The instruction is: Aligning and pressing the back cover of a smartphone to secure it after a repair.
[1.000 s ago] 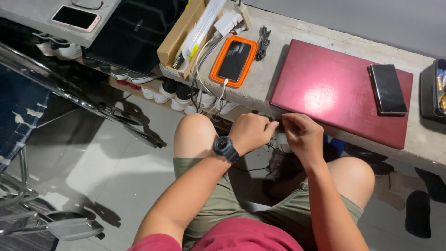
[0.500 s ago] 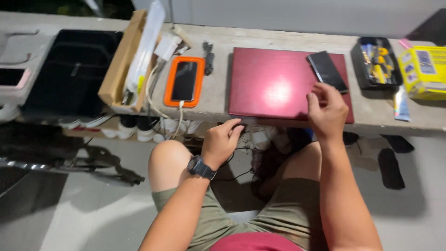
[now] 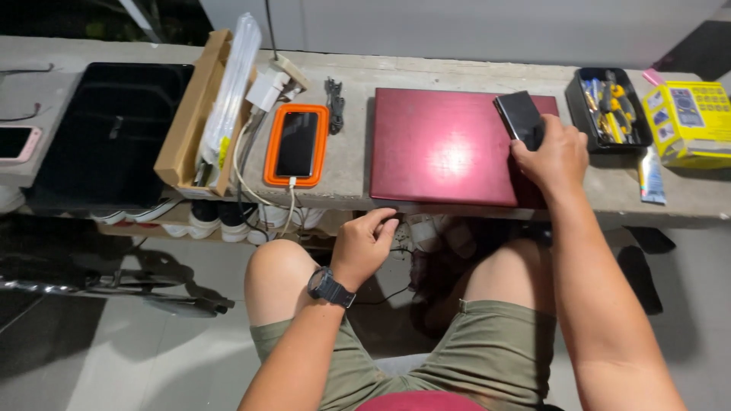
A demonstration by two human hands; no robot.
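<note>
Right hand, a moment ago flat on the laptop, now grasps the dark phone; left hand stays loosely curled, empty, at the bench edge.

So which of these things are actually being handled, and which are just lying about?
In hand:
- right hand on the dark phone
- red laptop under that phone
- left hand at the bench edge

Lying about:
- orange-cased phone
- tool tray
- yellow box
- cardboard box
</note>
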